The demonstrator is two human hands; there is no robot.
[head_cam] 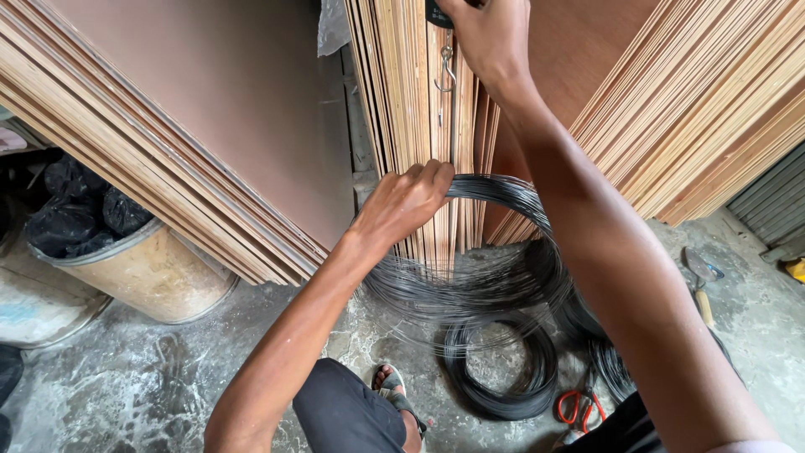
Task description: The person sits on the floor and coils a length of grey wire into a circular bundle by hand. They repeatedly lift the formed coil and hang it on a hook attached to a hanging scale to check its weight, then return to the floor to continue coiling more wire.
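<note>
Thin dark wire coil, glossy loops, left hand fingers curled gripping its top, right hand closed on black hanging scale, metal hook below

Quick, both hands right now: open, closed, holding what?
Left hand: closed around the top of a coil of black wire.
Right hand: closed on a dark hand scale with a metal hook.

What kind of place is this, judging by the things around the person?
Probably a hardware or building-materials store, or its storeroom. Stacks of plywood sheets lean upright on a rough concrete floor. Coils of black wire lie there; the left hand grips one, and the right hand holds a hanging scale with a hook.
</note>
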